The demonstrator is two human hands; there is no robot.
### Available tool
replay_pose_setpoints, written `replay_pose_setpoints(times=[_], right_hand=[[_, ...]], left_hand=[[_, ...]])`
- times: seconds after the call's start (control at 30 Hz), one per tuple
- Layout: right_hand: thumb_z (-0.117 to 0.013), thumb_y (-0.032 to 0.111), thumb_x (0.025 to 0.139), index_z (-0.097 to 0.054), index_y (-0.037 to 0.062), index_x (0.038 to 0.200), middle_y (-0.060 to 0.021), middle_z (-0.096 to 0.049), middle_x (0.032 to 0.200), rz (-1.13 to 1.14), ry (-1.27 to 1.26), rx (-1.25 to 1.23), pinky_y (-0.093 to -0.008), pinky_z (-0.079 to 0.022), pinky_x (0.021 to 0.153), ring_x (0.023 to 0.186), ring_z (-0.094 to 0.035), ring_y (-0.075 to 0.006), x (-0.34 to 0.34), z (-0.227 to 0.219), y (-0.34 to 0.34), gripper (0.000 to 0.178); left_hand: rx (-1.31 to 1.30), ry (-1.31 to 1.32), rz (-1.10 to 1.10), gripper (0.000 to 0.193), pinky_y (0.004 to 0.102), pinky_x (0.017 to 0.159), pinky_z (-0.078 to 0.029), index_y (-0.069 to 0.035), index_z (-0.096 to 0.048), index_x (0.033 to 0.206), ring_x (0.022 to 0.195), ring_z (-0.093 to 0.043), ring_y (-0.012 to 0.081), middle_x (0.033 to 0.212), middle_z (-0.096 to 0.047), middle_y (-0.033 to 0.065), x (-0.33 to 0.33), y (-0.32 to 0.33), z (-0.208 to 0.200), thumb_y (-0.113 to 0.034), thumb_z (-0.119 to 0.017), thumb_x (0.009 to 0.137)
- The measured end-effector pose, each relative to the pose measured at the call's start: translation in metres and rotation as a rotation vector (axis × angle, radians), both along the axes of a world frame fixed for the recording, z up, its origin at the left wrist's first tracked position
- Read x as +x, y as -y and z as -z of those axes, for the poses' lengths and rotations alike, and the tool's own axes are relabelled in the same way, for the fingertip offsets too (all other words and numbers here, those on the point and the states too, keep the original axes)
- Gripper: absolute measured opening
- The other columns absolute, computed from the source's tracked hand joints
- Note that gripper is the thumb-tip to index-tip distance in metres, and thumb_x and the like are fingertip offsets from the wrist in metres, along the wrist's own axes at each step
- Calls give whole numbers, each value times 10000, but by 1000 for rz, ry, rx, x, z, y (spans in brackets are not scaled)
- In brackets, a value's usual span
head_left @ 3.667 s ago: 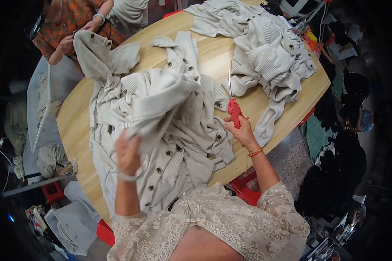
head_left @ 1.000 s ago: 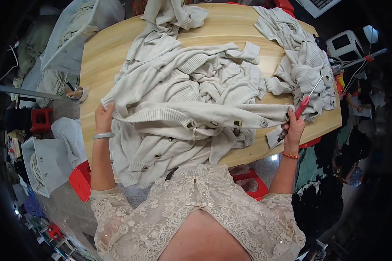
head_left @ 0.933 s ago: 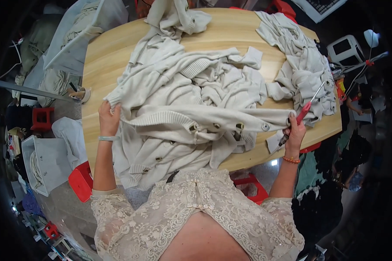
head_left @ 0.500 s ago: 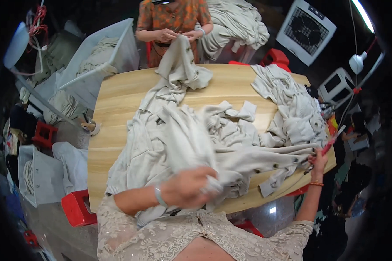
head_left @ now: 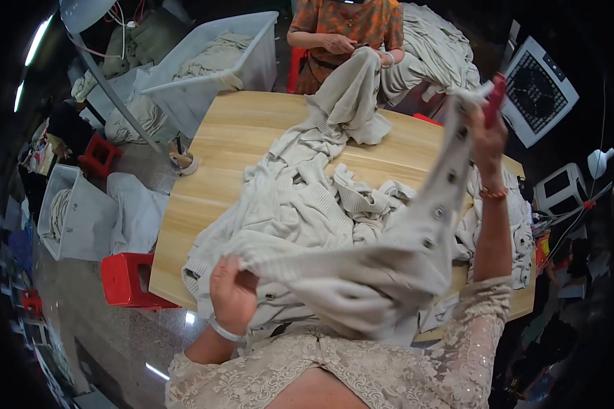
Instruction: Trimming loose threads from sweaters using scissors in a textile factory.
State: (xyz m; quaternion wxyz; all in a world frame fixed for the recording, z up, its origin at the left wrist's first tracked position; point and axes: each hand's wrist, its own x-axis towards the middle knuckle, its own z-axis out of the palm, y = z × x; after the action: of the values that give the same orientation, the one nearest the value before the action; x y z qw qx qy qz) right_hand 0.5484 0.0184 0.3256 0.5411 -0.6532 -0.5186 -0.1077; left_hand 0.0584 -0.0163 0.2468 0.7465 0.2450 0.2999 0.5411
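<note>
A cream knitted cardigan (head_left: 368, 273) with a row of dark buttons (head_left: 451, 176) is stretched between my two hands. My left hand (head_left: 232, 293) pinches its edge low on the left, near the table's front. High on the right, my right hand (head_left: 490, 146) holds up the end of the buttoned edge. A slim red tool (head_left: 496, 95) is also in the right hand; blur hides its exact kind. Beneath the raised cardigan, more cream knitwear (head_left: 286, 204) covers the middle of the wooden table (head_left: 211, 146).
Across the table, a co-worker (head_left: 348, 34) handles a cream garment (head_left: 348, 88). Another knitwear pile (head_left: 518, 225) lies at the table's right side. White bins (head_left: 259, 58) and a red stool (head_left: 126, 279) stand on the left. A small cup (head_left: 184, 163) sits at the left edge.
My right hand has risen, lifting the cardigan's buttoned edge off the table. My left hand has moved left and now grips the cardigan's edge. The view has shifted.
</note>
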Motion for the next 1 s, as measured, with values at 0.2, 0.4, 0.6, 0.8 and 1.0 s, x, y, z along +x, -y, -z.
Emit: replay_pose_setpoints(times=[0.2,0.4,0.6,0.8,1.0], right_hand=[[-583,142,884,-582,-20,951,-107,-606,717,-469,-277,-573,-316,-493,526,552,-601,-155,-160,32,-66,176],[-706,253,751,-598,-28,925,-240,-612,749,-402,-170,-822,-435,-478,658,725,-606,-404,-176,180,43,348],[-794,415,682,-480,20,1209,-203,-571,1129,-184,-44,-1364,-450,-499,763,896,-621,-375,-249,253,215,730],[-742,197,710,-513,26,1103,-216,-590,1065,-13,-38,-1264,-463,-491,746,897,-603,-393,-288,314,269,486],[-591,32,696,-619,61,971,-186,-629,866,-106,-135,-898,-440,-493,742,824,-616,-377,-176,230,213,278]], left_hand=[[-271,-274,-323,331,368,859,-494,-5,-504,1241,1014,-558,172,1161,-569,91,-85,-20,156,-148,-540,944],[176,-946,-183,744,267,821,-482,22,-302,1420,971,-581,172,1170,-556,94,-107,-15,216,67,-648,763],[-34,-788,127,738,262,810,-489,6,-344,1402,924,-596,142,1034,-627,69,-120,-18,188,35,-707,761],[-229,-450,585,422,310,891,-489,33,-559,1208,986,-630,158,1124,-649,84,-108,-34,96,-74,-682,818],[-63,-436,492,409,272,624,-524,38,-545,1201,773,-661,164,1020,-670,112,-129,-50,47,-148,-630,847]])
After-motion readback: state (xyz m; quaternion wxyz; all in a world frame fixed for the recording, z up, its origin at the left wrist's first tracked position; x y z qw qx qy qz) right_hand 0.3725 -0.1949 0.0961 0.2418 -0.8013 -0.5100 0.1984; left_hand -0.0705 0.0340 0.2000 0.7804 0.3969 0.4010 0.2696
